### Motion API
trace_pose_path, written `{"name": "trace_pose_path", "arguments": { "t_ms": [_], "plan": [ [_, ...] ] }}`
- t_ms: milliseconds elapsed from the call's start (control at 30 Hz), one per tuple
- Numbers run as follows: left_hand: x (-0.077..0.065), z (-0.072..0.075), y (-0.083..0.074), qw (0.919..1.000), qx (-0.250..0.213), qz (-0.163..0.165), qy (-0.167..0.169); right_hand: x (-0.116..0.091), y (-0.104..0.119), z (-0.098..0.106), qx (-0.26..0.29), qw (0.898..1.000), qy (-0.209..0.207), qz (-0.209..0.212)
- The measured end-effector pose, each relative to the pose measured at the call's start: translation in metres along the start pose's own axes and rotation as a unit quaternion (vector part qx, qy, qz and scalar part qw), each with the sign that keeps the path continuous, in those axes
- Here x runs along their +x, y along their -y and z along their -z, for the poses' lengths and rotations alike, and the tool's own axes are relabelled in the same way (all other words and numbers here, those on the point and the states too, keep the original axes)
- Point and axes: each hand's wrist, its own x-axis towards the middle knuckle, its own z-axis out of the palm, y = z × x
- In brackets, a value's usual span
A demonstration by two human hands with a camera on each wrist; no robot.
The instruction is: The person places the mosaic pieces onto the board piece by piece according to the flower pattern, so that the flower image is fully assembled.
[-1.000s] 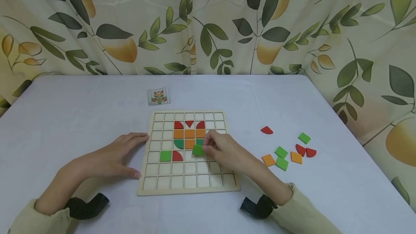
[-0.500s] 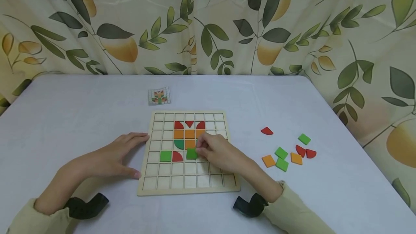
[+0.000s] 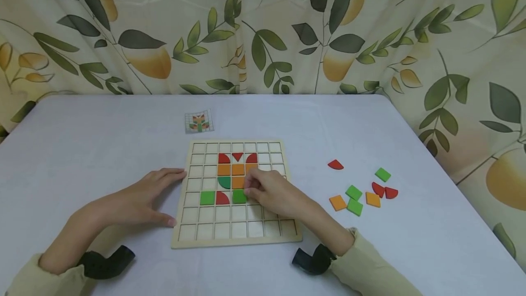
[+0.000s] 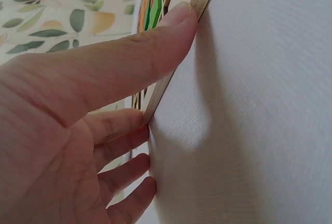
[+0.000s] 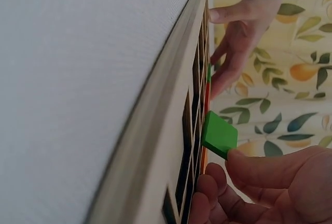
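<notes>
My right hand [image 3: 273,193] pinches a light green square tile [image 5: 220,134] between thumb and fingers. One corner of the tile meets the grid board [image 3: 238,244], and in the head view it lies over the cell under the middle orange tile [image 3: 238,182]. My left hand [image 3: 135,198] rests at the board's left edge, thumb and fingertips touching the rim with the fingers fairly straight. Set in the board are red pieces [image 3: 223,198], orange squares, a dark green piece [image 3: 224,182] and another light green square [image 3: 207,198]. My right fingers hide the cells just right of the held tile.
Loose pieces lie on the white table right of the board: green squares [image 3: 355,207], orange squares [image 3: 338,203] and red pieces [image 3: 335,164]. A small pattern card [image 3: 199,121] lies behind the board. A leaf-patterned curtain [image 3: 263,31] hangs beyond the table.
My right hand has moved left with the green square tile, from the right of the middle column to over the cell below the middle orange tile. My left hand has stayed at the board's edge.
</notes>
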Motion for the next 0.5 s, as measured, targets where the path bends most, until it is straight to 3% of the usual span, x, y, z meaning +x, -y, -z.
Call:
{"name": "trace_pose_path", "arguments": {
  "t_ms": [500],
  "plan": [
    [0.0009, -0.0009, -0.0006, 1.0, 0.007, -0.001, 0.0, -0.0006, 0.0002, -0.0028, -0.013, 1.0, -0.009, 0.003]
  ]
}}
